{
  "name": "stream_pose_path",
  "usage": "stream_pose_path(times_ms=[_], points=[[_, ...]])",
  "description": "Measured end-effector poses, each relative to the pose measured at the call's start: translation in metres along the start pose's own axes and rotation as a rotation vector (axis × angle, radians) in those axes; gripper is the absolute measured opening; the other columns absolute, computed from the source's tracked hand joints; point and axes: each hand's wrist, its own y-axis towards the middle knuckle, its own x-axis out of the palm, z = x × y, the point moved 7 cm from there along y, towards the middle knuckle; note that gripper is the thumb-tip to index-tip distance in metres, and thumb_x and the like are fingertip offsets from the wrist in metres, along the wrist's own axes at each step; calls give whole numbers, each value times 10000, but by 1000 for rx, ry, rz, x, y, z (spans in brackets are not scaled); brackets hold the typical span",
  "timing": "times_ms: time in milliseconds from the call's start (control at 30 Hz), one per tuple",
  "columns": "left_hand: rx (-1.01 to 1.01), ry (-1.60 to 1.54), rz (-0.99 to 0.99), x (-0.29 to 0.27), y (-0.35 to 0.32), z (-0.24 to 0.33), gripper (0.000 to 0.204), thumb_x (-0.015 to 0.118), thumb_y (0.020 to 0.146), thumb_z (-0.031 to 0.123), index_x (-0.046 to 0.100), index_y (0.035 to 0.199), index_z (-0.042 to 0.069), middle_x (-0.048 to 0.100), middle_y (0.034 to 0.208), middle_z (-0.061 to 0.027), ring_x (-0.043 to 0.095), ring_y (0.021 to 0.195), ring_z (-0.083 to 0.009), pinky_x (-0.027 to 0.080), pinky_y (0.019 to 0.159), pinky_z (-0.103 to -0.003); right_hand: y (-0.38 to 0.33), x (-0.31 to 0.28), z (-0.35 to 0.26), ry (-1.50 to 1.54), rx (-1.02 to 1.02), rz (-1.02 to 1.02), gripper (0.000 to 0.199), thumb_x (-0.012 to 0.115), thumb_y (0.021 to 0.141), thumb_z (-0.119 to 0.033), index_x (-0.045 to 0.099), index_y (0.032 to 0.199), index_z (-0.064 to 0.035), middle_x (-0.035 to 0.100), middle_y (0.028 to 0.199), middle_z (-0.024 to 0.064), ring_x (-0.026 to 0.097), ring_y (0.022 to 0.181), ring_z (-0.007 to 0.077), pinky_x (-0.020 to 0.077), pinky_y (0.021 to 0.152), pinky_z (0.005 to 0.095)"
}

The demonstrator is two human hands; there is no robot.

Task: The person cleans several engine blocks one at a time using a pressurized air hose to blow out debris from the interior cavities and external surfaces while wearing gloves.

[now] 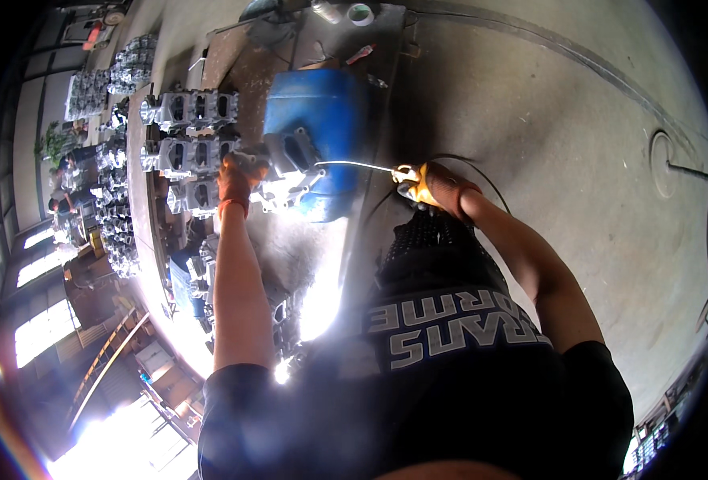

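My left hand (240,178), in an orange glove, is closed on the near end of a grey metal casting (296,154) with a large opening through it. The casting lies against a blue plastic drum (310,100); bright glare washes out its lower part. In my right hand (442,190), also gloved in orange, is a hand tool with a long thin metal rod (354,164). The rod reaches left, its tip at the casting's edge. The tool's body is mostly covered by my fingers, so its exact kind is unclear.
More grey castings (182,110) stand in a row at the left, with stacks of them (118,212) farther off. A black cord or hose (490,180) loops beside my right hand. On the bench's far end lie a roll of tape (360,14) and a red-handled item (361,54).
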Motion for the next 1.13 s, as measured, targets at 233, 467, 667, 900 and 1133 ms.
stream_pose_path(times_ms=[233,467,667,900,1133], points=[[-22,14,-29,9,5,-13,851,773,569,509,440,1232,92,504,1261,-185,490,1172,-378,435,963,-433,-11,-20,-13,145,259,15,336,644,848,-259,592,1172,-188,671,865,97,625,720,194,505,650,314],[11,-1,23,-2,-5,0,835,775,573,494,446,1224,88,516,1246,-189,503,1160,-373,442,949,-434,-13,-11,-5,316,277,-54,315,613,883,-178,584,1197,-164,647,775,29,552,573,121,474,518,292],[17,-6,14,1,0,-4,818,773,577,492,455,1207,80,536,1218,-192,519,1142,-371,450,938,-426,1,10,-3,-77,87,63,255,567,878,-60,609,1123,-120,583,798,-39,476,643,49,373,537,200],[14,-9,24,7,4,-11,822,762,585,498,449,1206,59,526,1230,-205,507,1156,-375,441,949,-426,-38,-22,-52,450,185,39,248,426,925,-182,615,1060,-95,565,842,-43,461,701,25,368,604,180],[31,-27,-21,25,19,-28,865,755,592,501,419,1255,57,509,1265,-208,490,1182,-382,429,972,-432,-31,-21,-30,590,221,2,239,456,922,-202,603,1055,-69,516,810,-48,449,677,27,339,581,169]])
